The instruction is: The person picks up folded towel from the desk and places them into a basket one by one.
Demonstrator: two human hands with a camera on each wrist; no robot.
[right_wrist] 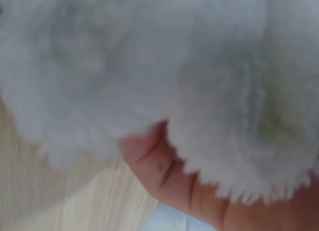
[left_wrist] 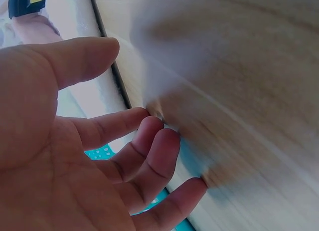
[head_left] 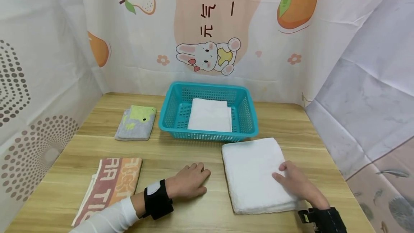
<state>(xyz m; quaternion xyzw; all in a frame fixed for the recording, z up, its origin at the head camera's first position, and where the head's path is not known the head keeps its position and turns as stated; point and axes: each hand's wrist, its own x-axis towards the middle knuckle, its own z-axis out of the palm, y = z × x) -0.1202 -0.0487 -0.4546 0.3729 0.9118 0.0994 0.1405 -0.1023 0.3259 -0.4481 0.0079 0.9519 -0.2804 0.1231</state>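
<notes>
A thick folded white towel (head_left: 258, 179) lies on the table right of centre, just in front of the basket. At its right edge is my right hand (head_left: 295, 181), gripping the side with the thumb over the top. In the right wrist view the towel's fluffy edge (right_wrist: 234, 156) fills most of the picture and hides part of the fingers (right_wrist: 169, 176). My left hand (head_left: 189, 182) rests on the table left of the towel, holding nothing. Its fingers (left_wrist: 167, 151) are loosely bent, with tips at the wood in the left wrist view.
A teal plastic basket (head_left: 207, 135) at the back holds a folded white cloth (head_left: 208, 115). Left of it lies a folded grey and green towel (head_left: 137, 123). A folded red and orange towel (head_left: 113, 181) lies nearer, beside the left forearm. Printed curtains (head_left: 136, 46) surround the wooden table.
</notes>
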